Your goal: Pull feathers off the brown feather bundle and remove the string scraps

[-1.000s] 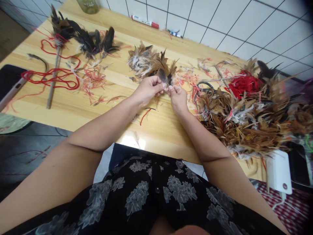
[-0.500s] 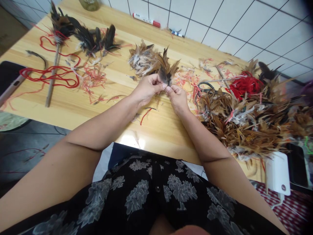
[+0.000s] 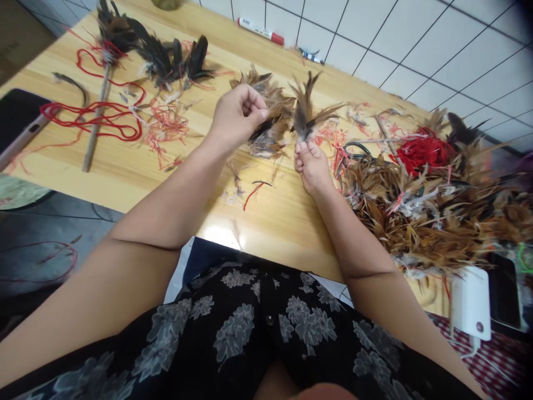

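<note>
My right hand is closed round the base of a small bunch of brown and dark feathers, whose tips fan upward. To its left, my left hand is raised with curled fingers, thumb and forefinger brought together. Whatever may be between those fingertips is too small to make out. Just beyond the left hand lies a loose heap of brown feathers, partly covered by that hand. A short red thread and a thin dark quill rest on the wood nearer my body.
Left on the wooden table are a feather-tipped stick, looped red cord, black feathers and a phone. A big brown feather pile, red string and a white device occupy the right. Markers lie by the tiled wall.
My hands were together at the base of the feather bunch. Now my left hand has moved away up and left, while my right hand alone holds the bunch, slightly further right.
</note>
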`<state>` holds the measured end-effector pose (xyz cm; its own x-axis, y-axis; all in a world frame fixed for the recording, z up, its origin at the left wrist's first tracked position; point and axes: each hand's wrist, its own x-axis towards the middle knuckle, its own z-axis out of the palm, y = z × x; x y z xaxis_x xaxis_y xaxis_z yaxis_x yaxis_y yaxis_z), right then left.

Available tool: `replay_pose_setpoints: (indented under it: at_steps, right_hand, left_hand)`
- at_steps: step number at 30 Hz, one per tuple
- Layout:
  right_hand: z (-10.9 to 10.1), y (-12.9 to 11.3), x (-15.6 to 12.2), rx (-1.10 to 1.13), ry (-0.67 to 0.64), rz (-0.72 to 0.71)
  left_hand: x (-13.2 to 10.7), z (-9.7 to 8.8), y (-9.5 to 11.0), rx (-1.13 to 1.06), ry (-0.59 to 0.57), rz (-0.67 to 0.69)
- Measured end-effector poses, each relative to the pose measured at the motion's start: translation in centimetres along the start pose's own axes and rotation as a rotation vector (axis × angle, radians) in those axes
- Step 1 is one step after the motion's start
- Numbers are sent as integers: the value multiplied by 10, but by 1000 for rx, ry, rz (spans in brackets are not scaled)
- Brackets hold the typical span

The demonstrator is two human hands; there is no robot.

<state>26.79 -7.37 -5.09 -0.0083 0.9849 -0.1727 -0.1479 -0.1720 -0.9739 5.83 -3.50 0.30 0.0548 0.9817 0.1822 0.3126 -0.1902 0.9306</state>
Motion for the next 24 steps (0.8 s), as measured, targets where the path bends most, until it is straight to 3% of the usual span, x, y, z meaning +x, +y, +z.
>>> replay_pose_setpoints:
  at_steps: [3, 7, 12, 17, 24]
  right_hand:
    - [-3, -3, 3, 31, 50, 37]
    - [-3, -6, 1, 38, 52, 48]
    - [-5, -2, 3, 56, 59, 33]
    - [-7, 1, 7, 64, 53, 26]
    - [-4, -2, 5, 64, 66, 35]
  left_hand:
    - [6, -22, 1, 313, -98, 2]
    - [11, -31, -6, 531, -278, 22]
    - [12, -28, -12, 573, -405, 143]
    - [11, -24, -18, 687, -497, 176]
    - [4, -10, -21, 897, -479, 181]
